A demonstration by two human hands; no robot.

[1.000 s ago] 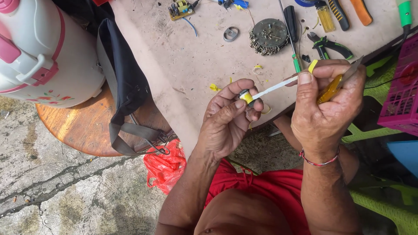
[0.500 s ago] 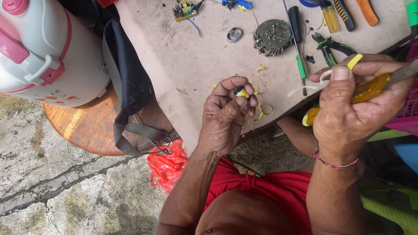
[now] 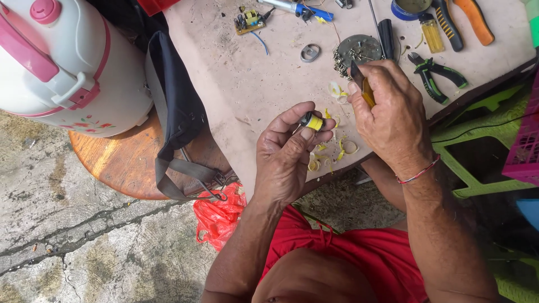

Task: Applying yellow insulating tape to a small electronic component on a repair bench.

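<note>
My left hand (image 3: 289, 154) pinches a small round part wrapped in yellow tape (image 3: 311, 120) between thumb and fingers, just above the table's near edge. My right hand (image 3: 390, 115) is closed around a tool with a yellow handle (image 3: 366, 92), its dark tip pointing up toward a round metal disc (image 3: 356, 53). Curls of peeled yellow tape (image 3: 342, 147) lie on the table between and under both hands.
On the worn table (image 3: 247, 90) lie a small circuit board (image 3: 249, 21), a metal washer (image 3: 310, 53), green-handled pliers (image 3: 437, 72), orange-handled pliers (image 3: 474, 19) and a lighter (image 3: 432, 35). A white and pink jug (image 3: 67, 67) stands on a wooden stool (image 3: 120, 163). A pink crate (image 3: 525, 140) is at right.
The long strip of tape stretched between my hands is gone. My right hand has swung left and up over the table, and the yellow curls have gathered below it. The camera moved closer.
</note>
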